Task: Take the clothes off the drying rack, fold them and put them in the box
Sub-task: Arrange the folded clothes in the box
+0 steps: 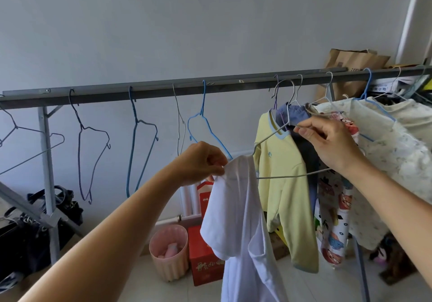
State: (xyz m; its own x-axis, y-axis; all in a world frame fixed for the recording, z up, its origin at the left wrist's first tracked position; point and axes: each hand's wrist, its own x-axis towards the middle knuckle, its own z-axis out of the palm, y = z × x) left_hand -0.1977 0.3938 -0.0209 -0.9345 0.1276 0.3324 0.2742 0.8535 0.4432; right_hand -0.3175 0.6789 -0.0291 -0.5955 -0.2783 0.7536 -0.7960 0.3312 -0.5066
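Observation:
A white garment (243, 226) hangs off the left end of a grey wire hanger (278, 176) held in front of the grey rack bar (149, 90). My left hand (201, 162) pinches the garment's top edge at that end of the hanger. My right hand (332, 142) grips the hanger near its neck, just below the hook. On the rack's right part still hang a yellow top (282, 191), a dark blue piece (301, 124), cartoon-print trousers (334, 215) and a pale floral shirt (392, 161). The box is not in view.
Several bare hangers (140, 142) dangle along the left part of the bar. On the floor below stand a pink ribbed bin (168, 252), a red carton (203, 262) and dark bags (35, 236) at the left. Brown paper bags (353, 63) sit behind the rack at the right.

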